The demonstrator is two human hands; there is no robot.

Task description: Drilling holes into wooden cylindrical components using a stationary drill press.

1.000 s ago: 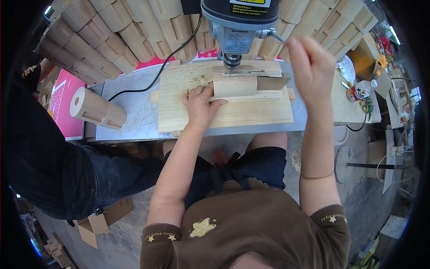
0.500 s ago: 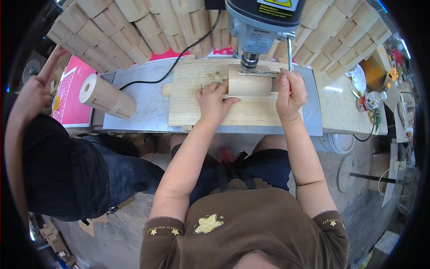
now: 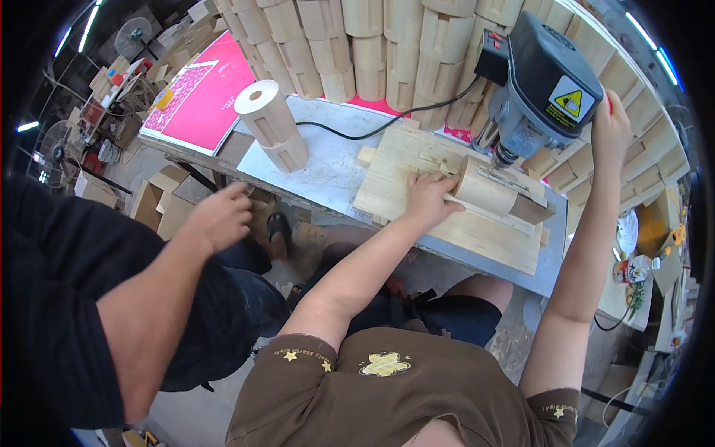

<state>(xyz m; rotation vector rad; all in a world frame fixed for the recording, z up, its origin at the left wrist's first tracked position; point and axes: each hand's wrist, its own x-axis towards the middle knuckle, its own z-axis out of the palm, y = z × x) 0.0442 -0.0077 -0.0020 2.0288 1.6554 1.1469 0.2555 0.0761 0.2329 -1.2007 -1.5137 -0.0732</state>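
Note:
A pale wooden cylinder (image 3: 485, 188) lies on its side in a wooden jig on a flat wooden board (image 3: 395, 185). My left hand (image 3: 430, 200) holds its left end, fingertips at the end face and thumb along the near side. Above the cylinder stands a dark drill press (image 3: 547, 82) with its metal chuck (image 3: 505, 156) pointing down at it. High on the machine's right side, my right hand (image 3: 614, 123) is closed on the press's feed handle, a bit of red showing at the fingers; the lever itself is mostly hidden.
Two stacked wooden cylinders (image 3: 272, 127) stand left on the bench, beside a pink printed sheet (image 3: 201, 97). Rows of stacked cylinders (image 3: 365, 59) wall the back. A black cable (image 3: 357, 137) crosses the bench. At left, a co-worker's hand (image 3: 220, 217) hangs near the bench edge.
My right hand has risen with the feed handle, up beside the press head. My left hand stays at the cylinder's left end. The view has swung left, and the co-worker's arm has come down nearer.

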